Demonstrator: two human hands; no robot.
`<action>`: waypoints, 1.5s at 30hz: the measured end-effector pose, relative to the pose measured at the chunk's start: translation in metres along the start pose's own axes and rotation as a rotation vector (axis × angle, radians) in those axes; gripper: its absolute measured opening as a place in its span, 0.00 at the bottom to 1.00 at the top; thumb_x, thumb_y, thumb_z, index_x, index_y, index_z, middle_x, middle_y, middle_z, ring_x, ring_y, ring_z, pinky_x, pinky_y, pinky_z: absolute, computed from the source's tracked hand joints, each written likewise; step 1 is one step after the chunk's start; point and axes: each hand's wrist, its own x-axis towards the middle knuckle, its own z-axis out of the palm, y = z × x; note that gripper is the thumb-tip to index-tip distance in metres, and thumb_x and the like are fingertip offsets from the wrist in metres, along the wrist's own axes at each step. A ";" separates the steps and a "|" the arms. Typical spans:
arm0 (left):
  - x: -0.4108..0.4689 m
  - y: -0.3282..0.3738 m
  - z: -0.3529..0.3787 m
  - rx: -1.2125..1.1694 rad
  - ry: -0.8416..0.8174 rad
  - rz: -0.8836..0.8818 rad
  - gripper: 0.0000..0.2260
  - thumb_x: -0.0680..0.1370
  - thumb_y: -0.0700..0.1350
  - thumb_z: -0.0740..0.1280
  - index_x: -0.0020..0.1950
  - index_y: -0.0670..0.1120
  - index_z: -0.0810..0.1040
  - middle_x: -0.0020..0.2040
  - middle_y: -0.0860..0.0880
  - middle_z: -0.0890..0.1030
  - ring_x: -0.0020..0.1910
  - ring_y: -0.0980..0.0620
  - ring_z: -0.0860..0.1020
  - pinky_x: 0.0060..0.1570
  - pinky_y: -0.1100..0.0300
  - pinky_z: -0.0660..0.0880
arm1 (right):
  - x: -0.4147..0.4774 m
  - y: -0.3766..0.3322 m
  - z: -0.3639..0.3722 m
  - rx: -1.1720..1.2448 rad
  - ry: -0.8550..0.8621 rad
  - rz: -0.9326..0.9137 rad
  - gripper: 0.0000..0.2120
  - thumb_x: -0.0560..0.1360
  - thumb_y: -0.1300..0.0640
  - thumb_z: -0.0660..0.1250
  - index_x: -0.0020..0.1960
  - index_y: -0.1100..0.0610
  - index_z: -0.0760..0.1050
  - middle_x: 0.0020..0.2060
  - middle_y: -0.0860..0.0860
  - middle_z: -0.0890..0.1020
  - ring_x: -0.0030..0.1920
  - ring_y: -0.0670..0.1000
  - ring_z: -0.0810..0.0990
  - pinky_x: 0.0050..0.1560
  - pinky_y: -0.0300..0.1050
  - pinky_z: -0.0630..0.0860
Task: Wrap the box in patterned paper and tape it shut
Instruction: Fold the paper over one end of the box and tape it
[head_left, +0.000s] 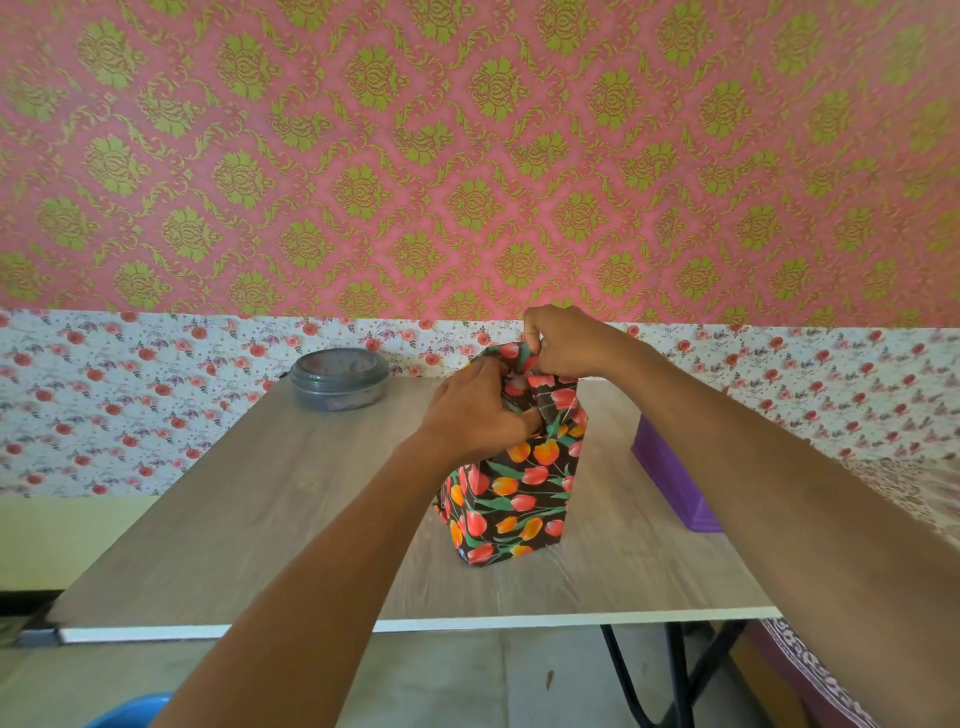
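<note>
Two-handed, centre frame: pinching black tulip-patterned wrapping paper (519, 499) with right hand (566, 340), gripping folds with left hand (467, 410); crease flat before taping.

**Place:** room in a home, domestic furnishing throughout.

**Evidence:**
- Wall (467, 156) papered pink with green-gold damask.
- Lower band (130, 395) in white paper with small red flowers.
- Light table (234, 519) set against the wall, with a wood-grain top, white edge and thin black legs (680, 675).
- Grey lidded tub (340, 384) at the table's far edge.
- Purple bin (670, 478) at its right edge.
- Printed cloth (909, 493) at right.
- Grey floor (441, 680).
- Box (511, 499) in tulip paper (563, 397) standing upright on the table.
</note>
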 end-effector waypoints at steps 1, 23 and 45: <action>0.000 0.000 0.000 0.004 -0.002 0.000 0.35 0.67 0.74 0.60 0.64 0.51 0.70 0.60 0.52 0.76 0.60 0.47 0.74 0.63 0.46 0.71 | 0.001 -0.001 0.001 -0.023 -0.004 0.014 0.10 0.75 0.69 0.66 0.51 0.58 0.70 0.43 0.55 0.75 0.36 0.51 0.71 0.33 0.45 0.66; -0.004 0.004 -0.004 0.018 -0.042 -0.003 0.33 0.68 0.75 0.60 0.63 0.53 0.68 0.62 0.52 0.76 0.61 0.48 0.74 0.67 0.44 0.70 | 0.007 -0.023 -0.001 -0.391 0.200 0.219 0.21 0.78 0.68 0.64 0.69 0.58 0.69 0.50 0.56 0.69 0.57 0.62 0.78 0.52 0.54 0.74; 0.001 0.018 -0.025 0.250 -0.366 -0.014 0.27 0.73 0.74 0.50 0.72 0.74 0.61 0.82 0.53 0.53 0.80 0.43 0.51 0.75 0.34 0.50 | -0.012 0.015 -0.004 0.569 0.426 0.285 0.16 0.66 0.63 0.77 0.48 0.63 0.73 0.42 0.58 0.76 0.41 0.56 0.77 0.36 0.47 0.74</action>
